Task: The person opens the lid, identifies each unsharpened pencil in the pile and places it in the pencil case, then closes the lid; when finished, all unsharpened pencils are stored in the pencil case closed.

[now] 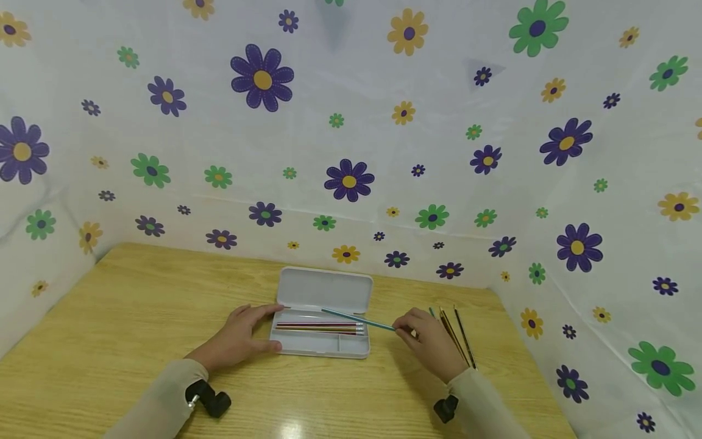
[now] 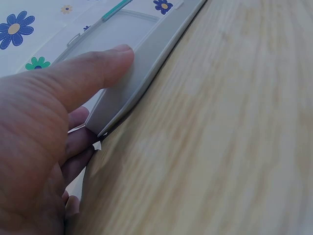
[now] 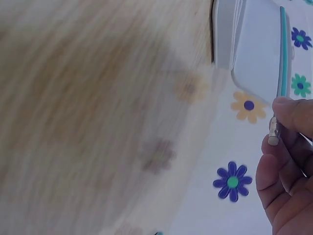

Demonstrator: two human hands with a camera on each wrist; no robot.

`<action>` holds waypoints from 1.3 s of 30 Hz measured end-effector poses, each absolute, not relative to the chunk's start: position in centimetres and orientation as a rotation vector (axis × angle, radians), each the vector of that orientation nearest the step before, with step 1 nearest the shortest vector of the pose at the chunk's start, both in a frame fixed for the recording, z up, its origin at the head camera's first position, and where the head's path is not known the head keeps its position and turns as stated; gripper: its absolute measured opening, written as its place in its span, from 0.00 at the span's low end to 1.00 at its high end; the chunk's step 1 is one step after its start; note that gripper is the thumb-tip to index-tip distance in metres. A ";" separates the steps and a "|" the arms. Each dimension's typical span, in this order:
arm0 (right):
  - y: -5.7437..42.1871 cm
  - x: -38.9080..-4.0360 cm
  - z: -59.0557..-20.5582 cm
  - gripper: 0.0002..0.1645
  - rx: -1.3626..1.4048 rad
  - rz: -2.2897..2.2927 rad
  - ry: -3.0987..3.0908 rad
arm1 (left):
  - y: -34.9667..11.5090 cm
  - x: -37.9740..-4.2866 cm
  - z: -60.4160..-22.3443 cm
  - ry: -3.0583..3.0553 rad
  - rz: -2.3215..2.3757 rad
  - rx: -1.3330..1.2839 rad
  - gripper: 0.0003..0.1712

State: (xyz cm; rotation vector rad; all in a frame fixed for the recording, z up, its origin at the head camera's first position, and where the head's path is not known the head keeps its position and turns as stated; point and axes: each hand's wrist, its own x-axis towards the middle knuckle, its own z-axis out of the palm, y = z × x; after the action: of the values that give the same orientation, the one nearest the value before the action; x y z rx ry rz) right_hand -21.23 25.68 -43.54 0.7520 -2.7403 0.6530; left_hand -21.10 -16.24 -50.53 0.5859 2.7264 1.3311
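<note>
Okay, left hand (image 1: 237, 339) has the left end of the white pencil case (image 1: 304, 352): spread grip, index finger back by the hinge, thumb at the near left corner. Left wrist view puts that thumb on the case's near side, other fingers round the end. Right hand (image 1: 430, 341) is closed in a thumb-and-finger pinch on a teal pencil (image 1: 359, 319), near its eraser end. Pencil is off the counter (image 1: 164, 305), tilted, far end over the case's hinge line. Right wrist view shows metal ferrule and pale eraser poking out past the fingers.

Case sits mid-counter, lid (image 1: 325, 291) open and leaning back. Several pencils (image 1: 318, 328) lie lengthwise in the case, maroon and gold among them; exact count unclear. More loose pencils (image 1: 452, 332) on the counter beside the right hand, partly hidden by it. Flowered sheet (image 1: 307, 131) behind and both sides. Black mount on each wrist.
</note>
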 end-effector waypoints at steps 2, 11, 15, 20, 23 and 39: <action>25.0 -21.4 -43.4 0.07 0.768 0.636 -2.735 | -16.3 -21.1 -50.4 2.727 1.330 0.591 0.50; 21.9 -22.1 -43.3 0.05 0.873 0.608 -2.719 | -16.3 -21.1 -50.5 2.714 1.341 0.582 0.51; 20.8 -22.6 -43.7 0.04 0.889 0.594 -2.754 | -16.3 -21.2 -50.5 2.717 1.350 0.595 0.50; 19.7 -23.1 -44.3 0.05 0.888 0.566 -2.807 | -16.4 -21.2 -50.6 2.712 1.364 0.594 0.50; 19.3 -23.2 -44.6 0.05 0.882 0.571 -2.822 | -16.3 -21.2 -50.7 2.709 1.366 0.584 0.50; 18.4 -23.8 -45.3 0.03 0.850 0.520 -2.863 | -16.3 -21.1 -50.7 2.696 1.370 0.553 0.50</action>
State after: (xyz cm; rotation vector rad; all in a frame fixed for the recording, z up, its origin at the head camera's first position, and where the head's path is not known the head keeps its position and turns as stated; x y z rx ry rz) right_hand -23.77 18.40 -45.30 0.8503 -2.8633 0.5201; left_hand -21.09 -16.30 -50.66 0.5533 2.6955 1.3697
